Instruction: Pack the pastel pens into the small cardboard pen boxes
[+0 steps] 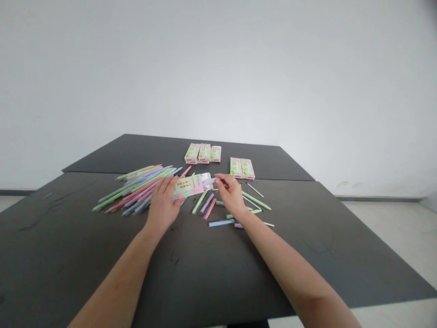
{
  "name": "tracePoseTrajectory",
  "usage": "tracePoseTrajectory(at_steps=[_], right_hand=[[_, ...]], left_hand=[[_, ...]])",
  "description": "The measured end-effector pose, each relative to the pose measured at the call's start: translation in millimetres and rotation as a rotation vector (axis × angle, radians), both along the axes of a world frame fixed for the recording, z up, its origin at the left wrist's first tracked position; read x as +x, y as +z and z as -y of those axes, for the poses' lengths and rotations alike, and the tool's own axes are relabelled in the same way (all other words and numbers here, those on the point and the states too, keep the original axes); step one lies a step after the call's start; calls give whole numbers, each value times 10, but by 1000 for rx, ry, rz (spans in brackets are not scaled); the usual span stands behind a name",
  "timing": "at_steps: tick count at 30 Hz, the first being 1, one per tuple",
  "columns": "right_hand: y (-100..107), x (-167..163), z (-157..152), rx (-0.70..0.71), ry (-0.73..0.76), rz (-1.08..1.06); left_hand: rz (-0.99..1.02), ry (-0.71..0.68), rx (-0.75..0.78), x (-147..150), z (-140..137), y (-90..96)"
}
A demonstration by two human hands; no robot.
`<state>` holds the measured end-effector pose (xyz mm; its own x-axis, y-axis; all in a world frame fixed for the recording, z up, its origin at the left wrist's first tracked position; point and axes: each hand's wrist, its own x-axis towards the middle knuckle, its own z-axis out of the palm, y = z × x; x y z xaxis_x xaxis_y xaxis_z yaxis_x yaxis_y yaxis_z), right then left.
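My left hand point(164, 200) is closed around a flat pink and green carton point(189, 186) and holds it tilted over the table. The carton's white flap point(206, 176) stands open on the right end. At that opening, my right hand point(232, 196) pinches a purple pen point(209, 181), part of which is inside the carton. Just below lie a green pen piece point(199, 202), a purple one point(206, 203) and a red one point(210, 209). Under and beside my right wrist are a blue piece point(221, 222), green pens point(257, 201) and thin white refills point(255, 190).
A pile of pastel pens point(136, 189) lies left of my left hand. Farther back stand three similar cartons point(192, 153) in a row, with two more cartons point(236, 167) to their right. The dark table point(205, 273) has a seam across it, and a white wall rises behind.
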<state>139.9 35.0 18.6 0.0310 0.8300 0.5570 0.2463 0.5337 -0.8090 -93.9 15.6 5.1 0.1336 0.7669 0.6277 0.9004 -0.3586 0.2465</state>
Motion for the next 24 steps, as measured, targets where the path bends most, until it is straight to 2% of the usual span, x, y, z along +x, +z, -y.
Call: tracePoseTrajectory(at_steps=[7,13,24], right_hand=[[62,11,45,150,-14,237],[19,2,40,106,-46,257],[13,2,35,176,-17,285]], left_hand=[[-8,-8,-15,-7,-3,-10],[-7,-18,-34,10,9,9],[-21,-43,-17,54,54,42]])
